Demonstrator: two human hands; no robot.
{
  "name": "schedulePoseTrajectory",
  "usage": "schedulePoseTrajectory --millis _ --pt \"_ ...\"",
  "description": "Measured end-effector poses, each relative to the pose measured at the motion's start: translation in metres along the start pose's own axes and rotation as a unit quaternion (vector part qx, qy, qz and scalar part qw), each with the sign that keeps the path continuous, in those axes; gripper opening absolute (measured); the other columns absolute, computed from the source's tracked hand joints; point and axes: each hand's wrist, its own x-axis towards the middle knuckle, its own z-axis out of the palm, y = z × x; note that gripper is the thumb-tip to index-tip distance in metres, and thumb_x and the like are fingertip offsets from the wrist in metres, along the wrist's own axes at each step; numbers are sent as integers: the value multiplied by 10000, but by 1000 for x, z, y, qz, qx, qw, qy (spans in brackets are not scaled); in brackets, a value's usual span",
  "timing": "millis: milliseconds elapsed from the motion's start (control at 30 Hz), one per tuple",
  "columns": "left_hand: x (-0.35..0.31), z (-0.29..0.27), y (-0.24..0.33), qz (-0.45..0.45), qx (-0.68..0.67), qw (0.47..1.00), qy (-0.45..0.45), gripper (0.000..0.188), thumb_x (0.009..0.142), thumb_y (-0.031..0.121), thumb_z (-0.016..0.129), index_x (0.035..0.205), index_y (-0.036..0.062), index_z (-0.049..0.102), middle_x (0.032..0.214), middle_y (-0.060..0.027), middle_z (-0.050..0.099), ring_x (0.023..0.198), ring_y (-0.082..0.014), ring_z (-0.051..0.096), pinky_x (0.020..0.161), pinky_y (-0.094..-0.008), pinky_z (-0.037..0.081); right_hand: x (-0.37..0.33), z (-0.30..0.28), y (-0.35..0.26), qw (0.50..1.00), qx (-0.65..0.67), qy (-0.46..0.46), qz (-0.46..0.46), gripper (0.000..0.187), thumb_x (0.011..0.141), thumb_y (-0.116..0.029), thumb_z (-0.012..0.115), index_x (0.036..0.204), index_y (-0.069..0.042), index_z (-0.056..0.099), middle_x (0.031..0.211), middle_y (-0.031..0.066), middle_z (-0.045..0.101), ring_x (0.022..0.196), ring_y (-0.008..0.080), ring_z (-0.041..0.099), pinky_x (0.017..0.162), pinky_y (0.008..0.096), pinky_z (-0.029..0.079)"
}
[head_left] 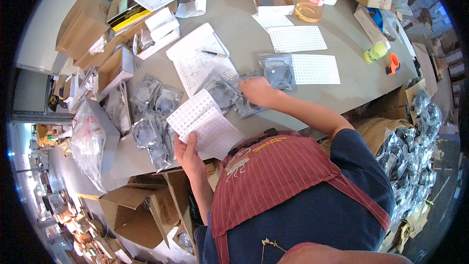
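Observation:
My left hand [188,155] is closed on white label sheets [193,112] printed with rows of small round marks, held over the table's near edge. The sheets are bent and overlap. My right hand [259,92] has its fingers curled together over a clear plastic bag [248,108] with a dark part inside. Whatever is between those fingertips is hidden. Left of that hand lies another bagged dark part [221,93], and to its right a bagged round part [278,72] overlaps a flat label sheet [316,69]. Several more bagged parts [148,132] lie left of my left hand.
A written notebook [195,58] with a pen [213,53] lies beyond the bags. At the back stand a pink-lidded jug [309,7] and open cartons [271,7]. A green bottle [376,52] and orange tape ring [392,64] sit near the right edge. Bagged parts [408,166] pile below.

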Motion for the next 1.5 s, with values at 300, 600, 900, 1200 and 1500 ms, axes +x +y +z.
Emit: schedulePoseTrajectory --millis 300,600,900,1200,1500 --pt "2 5 2 3 105 992 -74 444 902 51 641 1304 -64 491 1175 -103 633 1046 -166 589 930 -301 432 -6 -83 -36 926 287 237 -56 87 839 -93 624 919 -68 601 885 105 648 881 338 627 741 424 515" --pt "-10 17 15 24 150 973 -171 481 933 39 582 1375 -81 436 1236 -120 610 1093 -174 573 956 -307 423 -12 -98 -54 864 439 188 -158 301 910 -91 616 1205 -46 575 1127 123 632 1106 294 585 950 391 442" --pt "-15 -10 11 -35 161 975 -149 357 971 82 556 1298 -58 549 1264 -94 589 1089 -147 542 960 -297 413 -39 -99 -61 818 567 89 -33 236 878 -154 684 1080 -38 644 913 58 669 782 115 560 691 285 450" --pt "-11 -18 39 127 254 948 -146 224 895 45 598 1092 -17 686 1058 -75 623 994 -170 551 868 -279 407 -45 -73 -58 760 622 190 -15 201 877 -117 698 1051 -28 649 906 7 654 806 70 542 693 248 443" --pt "-2 -19 46 111 288 918 -249 188 783 -13 662 958 10 727 1244 -126 577 1120 -226 566 948 -346 435 -50 -55 -63 704 679 207 -20 171 895 -83 677 1043 -5 646 932 -2 636 852 53 534 727 223 443"
